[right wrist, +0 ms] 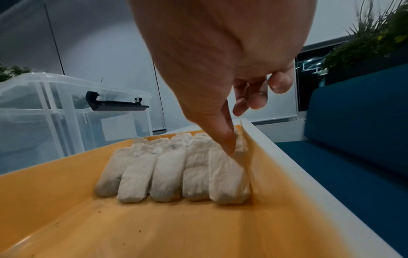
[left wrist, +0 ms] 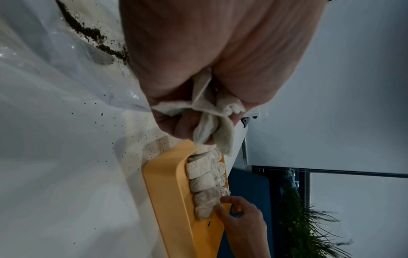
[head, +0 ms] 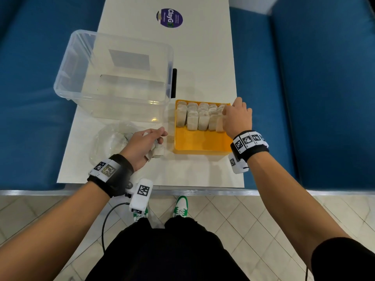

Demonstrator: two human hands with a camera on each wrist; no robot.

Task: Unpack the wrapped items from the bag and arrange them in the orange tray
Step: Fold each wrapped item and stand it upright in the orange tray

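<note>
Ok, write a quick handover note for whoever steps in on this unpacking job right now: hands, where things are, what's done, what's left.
Left hand: grips a bunch of wrapped packets beside the orange tray, over the table.
Right hand: fingers relaxed, thumb touching the rightmost packet in the tray.
Done: packets stand in rows along the tray's far end; the near half is bare.
Clear plastic bag lies crumpled left of the left hand, dark crumbs inside; whether any packets remain in it cannot be told.
Left: place the left hand's packets in the tray, then check the bag.
</note>
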